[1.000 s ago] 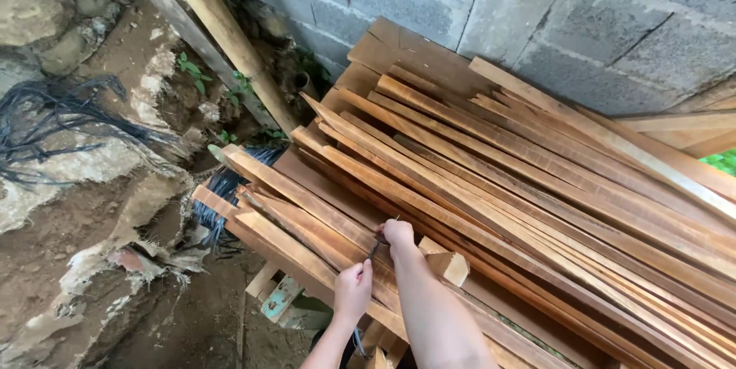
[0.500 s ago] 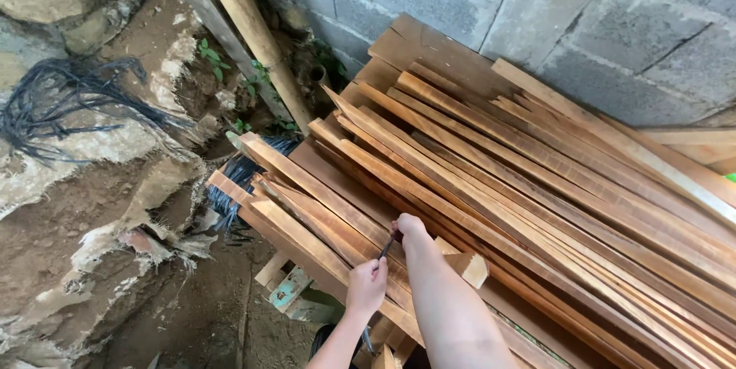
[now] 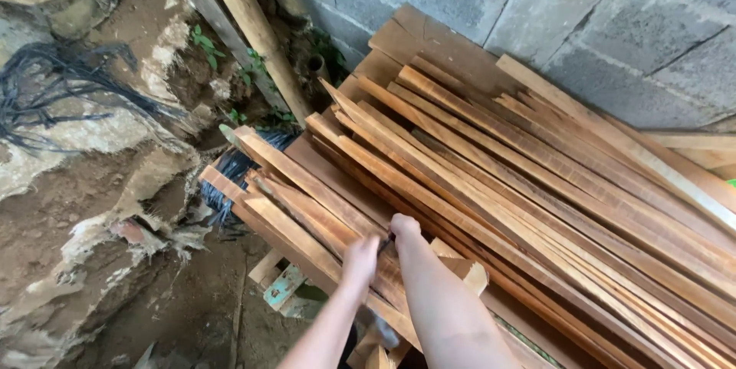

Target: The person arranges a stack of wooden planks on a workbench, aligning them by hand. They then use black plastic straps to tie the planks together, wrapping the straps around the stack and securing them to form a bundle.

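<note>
A big pile of long reddish-brown wooden slats (image 3: 491, 170) lies slanted against a grey block wall. Both my hands are at the pile's near left end. My left hand (image 3: 360, 259) lies over the top of a slat (image 3: 307, 185) with its fingers curled down on it. My right hand (image 3: 404, 228) is closed in a fist just right of it, gripping the edge of the same group of slats. A small dark thing shows between the two hands; I cannot tell what it is.
A thick round pole (image 3: 257, 28) leans against the block wall (image 3: 598, 24) at the top left. Rocks and bare earth (image 3: 84, 185) with tangled black cable (image 3: 54, 93) lie to the left. Short wood offcuts (image 3: 280, 285) sit on the ground under the pile's end.
Both hands stay on the same slats at the pile's near end. The view has shifted slightly, so the pile sits a little differently in the frame.
</note>
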